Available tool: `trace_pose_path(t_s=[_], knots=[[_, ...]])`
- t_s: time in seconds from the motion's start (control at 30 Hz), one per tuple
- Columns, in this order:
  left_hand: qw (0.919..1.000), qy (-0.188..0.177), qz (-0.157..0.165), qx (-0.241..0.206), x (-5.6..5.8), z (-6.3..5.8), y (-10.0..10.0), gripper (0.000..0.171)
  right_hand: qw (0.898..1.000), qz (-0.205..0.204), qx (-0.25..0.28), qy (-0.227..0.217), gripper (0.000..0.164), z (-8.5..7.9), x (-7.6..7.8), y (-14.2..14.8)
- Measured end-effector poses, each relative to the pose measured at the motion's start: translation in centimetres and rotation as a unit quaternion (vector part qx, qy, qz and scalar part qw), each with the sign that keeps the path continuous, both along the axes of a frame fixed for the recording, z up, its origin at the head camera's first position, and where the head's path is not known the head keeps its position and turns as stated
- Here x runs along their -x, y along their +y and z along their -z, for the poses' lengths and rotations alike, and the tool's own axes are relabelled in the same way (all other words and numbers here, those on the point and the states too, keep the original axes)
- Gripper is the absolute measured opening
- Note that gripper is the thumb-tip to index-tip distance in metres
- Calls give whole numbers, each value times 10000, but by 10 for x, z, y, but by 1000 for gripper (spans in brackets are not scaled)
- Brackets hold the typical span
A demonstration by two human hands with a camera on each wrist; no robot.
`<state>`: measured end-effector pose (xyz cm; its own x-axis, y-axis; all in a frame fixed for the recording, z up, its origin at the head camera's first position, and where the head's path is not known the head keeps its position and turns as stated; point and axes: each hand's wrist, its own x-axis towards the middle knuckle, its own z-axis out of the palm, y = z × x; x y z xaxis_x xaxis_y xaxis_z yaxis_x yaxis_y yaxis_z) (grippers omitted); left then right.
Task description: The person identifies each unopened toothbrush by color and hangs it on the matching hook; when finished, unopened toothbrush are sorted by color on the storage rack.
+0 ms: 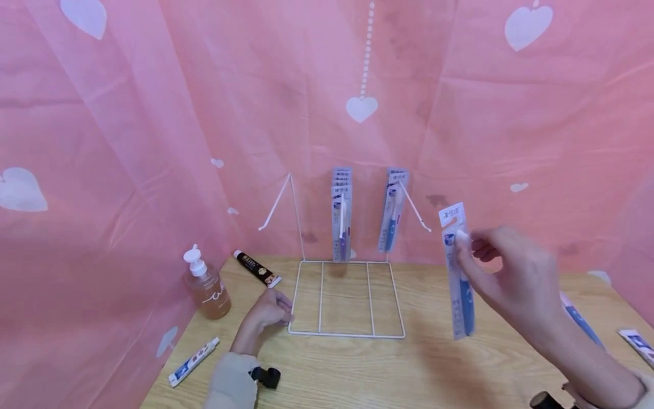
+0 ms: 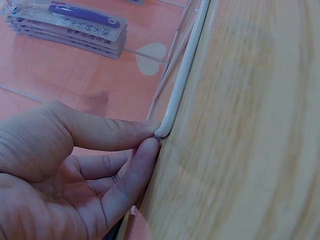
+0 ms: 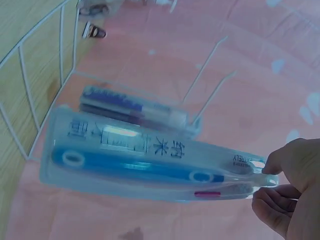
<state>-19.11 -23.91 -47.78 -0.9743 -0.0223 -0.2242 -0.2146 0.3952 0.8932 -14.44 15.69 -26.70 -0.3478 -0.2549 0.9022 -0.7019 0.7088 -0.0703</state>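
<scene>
My right hand (image 1: 521, 278) pinches a packaged toothbrush (image 1: 464, 307) with a blue handle near its upper end, to the right of a white wire display rack (image 1: 352, 335). In the right wrist view, the clear pack (image 3: 135, 165) stretches away from my thumb and fingers. My left hand (image 1: 268, 311) is at the rack's front left corner; the left wrist view has the thumb and a finger pinching the white wire (image 2: 175, 105). Several toothbrush packs (image 1: 336, 250) hang on the middle hook, and blue-handled packs (image 1: 383, 241) hang on the right one. The left hook (image 1: 276, 201) carries nothing.
Left of the rack are a pump bottle (image 1: 212, 298) of amber liquid, a black tube (image 1: 255, 268) and a white toothpaste tube (image 1: 194, 362). Another blue-handled toothbrush (image 1: 582, 324) and a tube (image 1: 638, 345) lie at the right. A pink curtain (image 1: 306, 113) hangs behind.
</scene>
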Motion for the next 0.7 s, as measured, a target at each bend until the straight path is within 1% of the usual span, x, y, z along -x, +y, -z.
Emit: trace_pose_path(t_s=[0.07,0.2,0.3,0.5,0.57,0.7], knots=[[10000,-11,6,6,0,-1,0,27,10000,-71,-17,-12,49,0,-4,-3],[10000,8,17,-19,0,-1,0,26,9996,-144,-90,-212,48,1,-8,-8],[10000,28,3,-88,0,-1,-1,26,9992,-182,-185,-287,41,4,-6,-11],[9999,32,7,-162,0,2,-1,26,9988,-232,-157,-403,15,11,1,-15],[9998,33,10,-182,0,2,-1,26,9986,-214,-176,-455,12,13,4,-16],[9997,53,17,-232,0,2,-1,25,9978,-50,-243,-613,11,15,11,-19]])
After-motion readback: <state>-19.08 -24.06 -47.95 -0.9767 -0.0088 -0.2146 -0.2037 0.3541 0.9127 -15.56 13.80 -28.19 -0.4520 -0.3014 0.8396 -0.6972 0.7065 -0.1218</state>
